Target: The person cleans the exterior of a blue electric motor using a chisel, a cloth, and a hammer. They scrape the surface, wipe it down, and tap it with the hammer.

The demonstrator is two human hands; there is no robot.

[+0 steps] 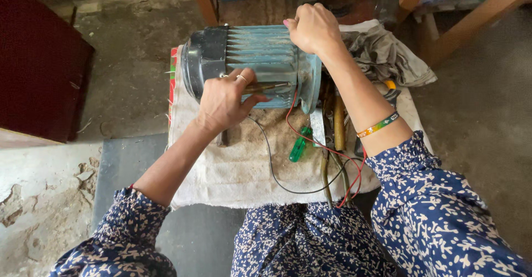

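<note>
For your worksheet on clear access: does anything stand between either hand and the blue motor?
Nothing visible does. The right hand rests directly on top of the finned motor. The left hand is against its near side, holding a slim tool to the casing. The wires and green screwdriver lie below, clear of both.

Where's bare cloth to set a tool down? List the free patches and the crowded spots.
Free: the cloth between the left hand and the near edge, left of the black wire. Crowded: right of the motor, under the right hand, where screwdriver, tools, red wires and rag pile up.
</note>
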